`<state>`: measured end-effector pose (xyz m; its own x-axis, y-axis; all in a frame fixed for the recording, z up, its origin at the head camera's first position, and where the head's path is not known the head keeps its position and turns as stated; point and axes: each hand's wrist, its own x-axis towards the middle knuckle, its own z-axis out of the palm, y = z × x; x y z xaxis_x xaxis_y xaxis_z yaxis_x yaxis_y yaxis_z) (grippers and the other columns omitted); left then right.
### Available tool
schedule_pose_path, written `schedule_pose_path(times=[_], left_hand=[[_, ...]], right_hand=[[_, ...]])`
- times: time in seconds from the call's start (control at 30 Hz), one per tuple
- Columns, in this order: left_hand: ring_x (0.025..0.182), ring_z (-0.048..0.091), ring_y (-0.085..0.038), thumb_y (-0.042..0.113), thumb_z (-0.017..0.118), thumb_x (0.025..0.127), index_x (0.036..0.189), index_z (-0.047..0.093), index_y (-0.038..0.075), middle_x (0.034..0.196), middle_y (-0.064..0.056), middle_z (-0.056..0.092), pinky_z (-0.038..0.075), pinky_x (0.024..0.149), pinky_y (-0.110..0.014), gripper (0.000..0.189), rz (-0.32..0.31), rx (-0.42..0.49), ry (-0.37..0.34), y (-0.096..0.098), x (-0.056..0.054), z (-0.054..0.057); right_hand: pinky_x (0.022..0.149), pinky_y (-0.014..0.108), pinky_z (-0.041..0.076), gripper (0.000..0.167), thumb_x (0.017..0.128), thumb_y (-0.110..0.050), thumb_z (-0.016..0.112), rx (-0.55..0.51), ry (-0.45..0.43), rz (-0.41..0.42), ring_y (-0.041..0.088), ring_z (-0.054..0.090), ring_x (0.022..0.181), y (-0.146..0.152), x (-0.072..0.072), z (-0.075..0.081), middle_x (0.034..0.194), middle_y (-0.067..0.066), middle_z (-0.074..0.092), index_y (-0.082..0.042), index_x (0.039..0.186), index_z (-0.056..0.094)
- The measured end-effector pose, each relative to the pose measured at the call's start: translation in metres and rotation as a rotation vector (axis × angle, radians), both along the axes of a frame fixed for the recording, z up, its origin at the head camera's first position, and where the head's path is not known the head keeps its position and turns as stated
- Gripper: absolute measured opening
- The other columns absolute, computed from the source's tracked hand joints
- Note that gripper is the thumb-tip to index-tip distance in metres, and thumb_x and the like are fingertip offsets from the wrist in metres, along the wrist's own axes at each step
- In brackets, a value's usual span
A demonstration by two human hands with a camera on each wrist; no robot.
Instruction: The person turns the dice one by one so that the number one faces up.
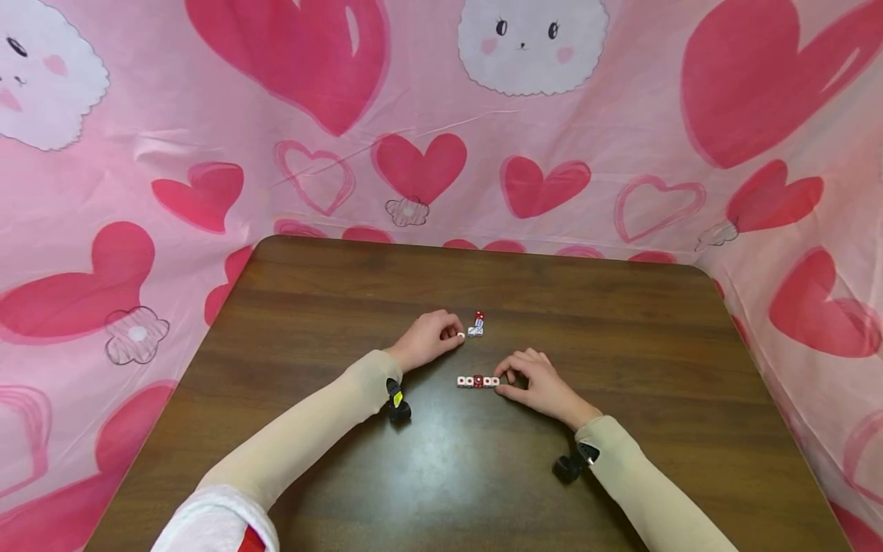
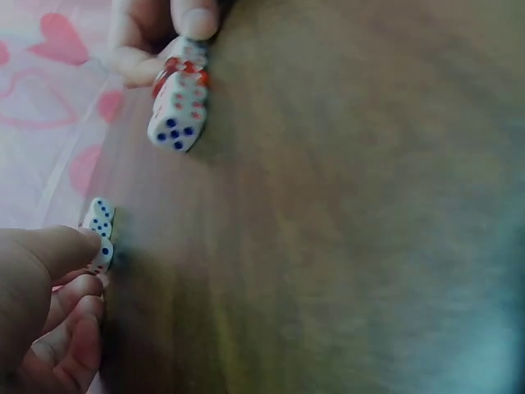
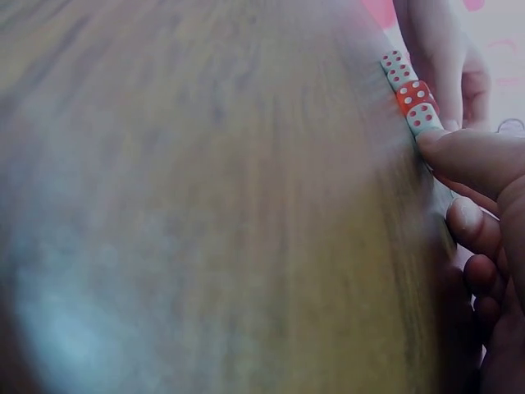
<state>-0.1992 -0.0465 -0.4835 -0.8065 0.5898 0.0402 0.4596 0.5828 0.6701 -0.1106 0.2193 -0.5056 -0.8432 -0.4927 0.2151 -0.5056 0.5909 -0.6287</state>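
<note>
My left hand (image 1: pixel 429 339) pinches a small white die (image 1: pixel 461 335) between thumb and fingers, just left of a small cluster of dice. That cluster has a red die (image 1: pixel 479 315) at its far end and white dice (image 1: pixel 475 331) with blue pips nearer me. Closer to me lies a straight row of dice, white with red pips, with one red die (image 1: pixel 479 381) in the middle. Thumb and forefinger of my right hand (image 1: pixel 541 385) grip the white die (image 1: pixel 495 382) at the row's right end. In the right wrist view the thumb partly covers that end die.
The dice lie on a brown wood-grain table (image 1: pixel 331 307). Pink cloth (image 1: pixel 428 100) printed with hearts hangs behind and beside it. Black wrist cameras (image 1: pixel 398 410) are strapped over beige sleeves on both arms. Light glares off the tabletop near me.
</note>
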Motion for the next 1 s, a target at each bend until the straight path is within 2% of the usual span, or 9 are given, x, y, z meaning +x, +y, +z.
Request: schedule_pose_path(times=[0.13, 0.27, 0.43, 0.57, 0.77, 1.0], left_hand=[[0.081, 0.059, -0.013, 0.016, 0.074, 0.098, 0.099, 0.073, 0.010, 0.088, -0.001, 0.064, 0.051, 0.076, -0.030, 0.006, -0.046, -0.027, 0.048, -0.005, 0.009, 0.002], [0.079, 0.058, -0.012, 0.014, 0.075, 0.097, 0.097, 0.073, 0.010, 0.086, 0.000, 0.063, 0.050, 0.074, -0.028, 0.005, -0.057, -0.040, 0.079, -0.013, 0.019, 0.002], [0.080, 0.059, -0.011, 0.014, 0.076, 0.095, 0.098, 0.073, 0.011, 0.087, 0.002, 0.063, 0.050, 0.075, -0.027, 0.006, -0.091, -0.043, 0.093, -0.023, 0.032, 0.004], [0.081, 0.059, -0.010, 0.017, 0.078, 0.094, 0.098, 0.073, 0.013, 0.088, 0.005, 0.063, 0.050, 0.076, -0.027, 0.007, -0.113, -0.054, 0.079, -0.029, 0.044, 0.005], [0.080, 0.058, -0.006, 0.025, 0.080, 0.093, 0.097, 0.073, 0.019, 0.087, 0.010, 0.064, 0.047, 0.078, -0.029, 0.010, -0.116, -0.085, 0.108, -0.029, 0.056, 0.001], [0.079, 0.056, -0.005, 0.029, 0.081, 0.092, 0.095, 0.072, 0.022, 0.082, 0.015, 0.062, 0.039, 0.077, -0.032, 0.012, -0.090, -0.099, 0.135, -0.025, 0.062, 0.000]], right_hand=[[0.079, 0.033, 0.029, 0.024, 0.083, -0.019, 0.088, 0.005, 0.013, -0.005, 0.005, 0.038, 0.078, 0.000, 0.001, -0.003, 0.081, -0.015, 0.052, -0.027, 0.098, 0.070], [0.078, 0.032, 0.028, 0.023, 0.084, -0.018, 0.087, 0.000, 0.027, 0.000, 0.004, 0.037, 0.078, 0.000, 0.001, -0.004, 0.081, -0.017, 0.051, -0.027, 0.098, 0.070], [0.079, 0.033, 0.027, 0.024, 0.083, -0.017, 0.087, -0.008, 0.061, 0.006, 0.004, 0.036, 0.078, -0.001, 0.001, -0.005, 0.081, -0.016, 0.051, -0.026, 0.098, 0.070], [0.081, 0.034, 0.028, 0.025, 0.083, -0.017, 0.088, -0.002, 0.046, -0.004, 0.005, 0.037, 0.078, -0.001, 0.000, -0.003, 0.081, -0.016, 0.051, -0.026, 0.097, 0.070], [0.080, 0.035, 0.029, 0.023, 0.084, -0.018, 0.087, 0.016, 0.030, -0.018, 0.006, 0.038, 0.079, -0.002, 0.001, 0.000, 0.081, -0.015, 0.051, -0.025, 0.098, 0.070], [0.083, 0.037, 0.031, 0.022, 0.085, -0.020, 0.086, 0.049, 0.042, -0.022, 0.006, 0.039, 0.080, -0.004, 0.002, 0.000, 0.082, -0.016, 0.050, -0.026, 0.098, 0.069]])
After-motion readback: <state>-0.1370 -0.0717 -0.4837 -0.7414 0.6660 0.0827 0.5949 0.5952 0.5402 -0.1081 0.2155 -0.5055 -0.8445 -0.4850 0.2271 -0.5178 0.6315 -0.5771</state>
